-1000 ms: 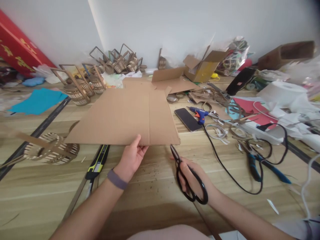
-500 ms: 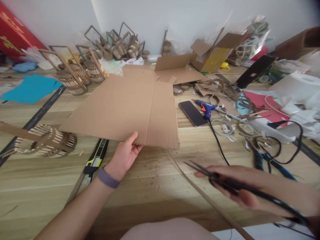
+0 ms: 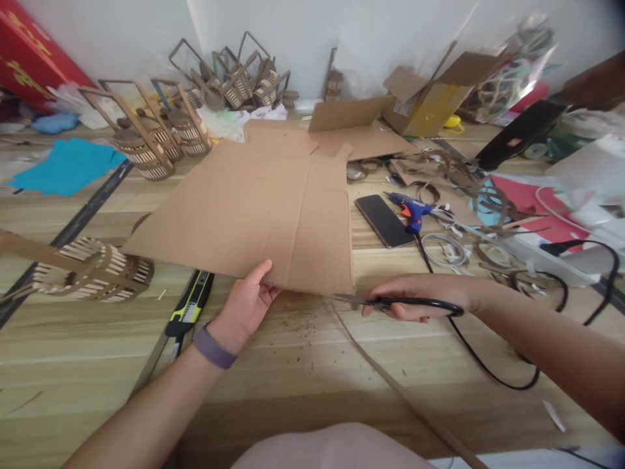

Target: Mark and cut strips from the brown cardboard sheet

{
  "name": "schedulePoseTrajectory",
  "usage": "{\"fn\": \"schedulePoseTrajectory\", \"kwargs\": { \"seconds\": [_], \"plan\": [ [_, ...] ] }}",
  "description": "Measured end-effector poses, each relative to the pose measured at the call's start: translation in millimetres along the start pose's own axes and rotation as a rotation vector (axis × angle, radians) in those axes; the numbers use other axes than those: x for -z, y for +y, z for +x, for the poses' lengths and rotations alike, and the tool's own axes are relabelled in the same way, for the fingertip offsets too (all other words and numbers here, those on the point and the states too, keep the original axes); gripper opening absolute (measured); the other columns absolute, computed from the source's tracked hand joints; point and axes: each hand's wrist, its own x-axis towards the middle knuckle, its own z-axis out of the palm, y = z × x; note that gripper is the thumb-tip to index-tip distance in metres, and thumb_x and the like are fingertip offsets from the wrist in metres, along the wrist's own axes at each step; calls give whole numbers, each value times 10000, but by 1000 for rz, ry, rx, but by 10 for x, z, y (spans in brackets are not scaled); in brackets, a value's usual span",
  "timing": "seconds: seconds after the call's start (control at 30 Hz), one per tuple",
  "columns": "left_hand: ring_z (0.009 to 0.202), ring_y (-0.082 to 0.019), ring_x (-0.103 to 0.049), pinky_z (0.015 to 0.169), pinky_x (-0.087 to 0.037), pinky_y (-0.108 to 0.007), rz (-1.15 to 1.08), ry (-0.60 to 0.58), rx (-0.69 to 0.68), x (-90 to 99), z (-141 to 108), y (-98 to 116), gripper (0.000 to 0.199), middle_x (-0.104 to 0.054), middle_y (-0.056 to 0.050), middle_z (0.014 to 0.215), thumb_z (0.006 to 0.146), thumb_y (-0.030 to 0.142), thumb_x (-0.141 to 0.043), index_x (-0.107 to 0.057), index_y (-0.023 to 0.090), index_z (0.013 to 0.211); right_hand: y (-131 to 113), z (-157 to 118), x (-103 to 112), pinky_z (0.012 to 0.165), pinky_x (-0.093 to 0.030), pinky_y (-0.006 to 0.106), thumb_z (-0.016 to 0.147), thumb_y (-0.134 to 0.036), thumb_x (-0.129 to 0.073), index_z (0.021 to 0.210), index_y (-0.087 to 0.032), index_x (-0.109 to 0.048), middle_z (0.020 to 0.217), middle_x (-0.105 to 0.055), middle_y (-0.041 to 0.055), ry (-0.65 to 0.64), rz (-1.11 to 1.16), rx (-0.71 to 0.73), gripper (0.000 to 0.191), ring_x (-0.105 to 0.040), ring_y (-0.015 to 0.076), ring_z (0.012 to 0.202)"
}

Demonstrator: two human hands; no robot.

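My left hand [image 3: 251, 296] pinches the near edge of a large brown cardboard sheet [image 3: 244, 208], thumb on top and fingers beneath. My right hand [image 3: 410, 296] is closed on black-handled scissors [image 3: 424, 303], whose blades point left and lie at the sheet's near right corner. A long thin brown strip [image 3: 385, 374] runs from just under that corner down toward the bottom right. Whether the blades touch the strip or the cardboard, I cannot tell. A yellow and black utility knife [image 3: 189, 303] lies left of my left hand.
A small woven basket [image 3: 92, 270] lies at the left, with several handled baskets [image 3: 144, 153] behind. Right of the cardboard are a phone [image 3: 383, 221], a blue glue gun [image 3: 413, 208] with its black cord, and coiled strips [image 3: 444, 251]. An open box [image 3: 422, 104] stands at the back.
My right hand has swung up and left, bringing the scissors from above the table's right front to the cardboard's near right corner. My left hand keeps its hold on the sheet.
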Motion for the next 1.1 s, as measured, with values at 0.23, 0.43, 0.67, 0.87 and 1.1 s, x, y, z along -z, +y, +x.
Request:
{"fn": "schedulePoseTrajectory", "kwargs": {
  "seconds": [0.23, 0.43, 0.67, 0.87, 1.1],
  "plan": [
    [641, -126, -688, 552, -553, -228, -21, 46, -5, -10, 9, -14, 154, -753, -13, 852, 906, 40, -603, -667, 169, 962, 25, 78, -30, 484, -427, 210, 838, -800, -525, 1200, -191, -705, 670, -445, -37, -49, 121, 23, 731, -426, 99, 539],
    [649, -119, -694, 549, -560, -211, -8, 36, -14, 3, 13, -32, 192, -755, -15, 852, 911, 42, -602, -672, 165, 1040, 59, 149, -62, 428, -388, 197, 826, -793, -553, 1082, -166, -701, 603, -443, -58, -51, 120, 11, 693, -427, 80, 467],
    [659, -129, -696, 597, -567, -221, 4, 41, -8, 7, 17, -43, 258, -763, -26, 861, 898, 37, -617, -684, 155, 1118, 58, 204, -128, 367, -332, 190, 779, -816, -583, 932, -162, -667, 536, -439, -77, -46, 140, -50, 677, -416, 70, 395],
    [647, -134, -692, 563, -553, -221, -6, 43, -9, 4, 14, -39, 264, -760, -22, 854, 893, 30, -625, -690, 165, 1110, 2, 153, -211, 355, -234, 186, 756, -816, -606, 830, -170, -671, 485, -415, -84, 75, 161, -57, 653, -346, 58, 360],
    [654, -130, -699, 580, -569, -214, 4, 41, 0, 5, 20, -30, 306, -762, -27, 871, 894, 39, -623, -668, 167, 1169, 61, 180, -259, 395, -209, 200, 765, -802, -603, 814, -172, -676, 514, -398, -77, 138, 137, 10, 636, -315, 62, 414]
  ]
}}
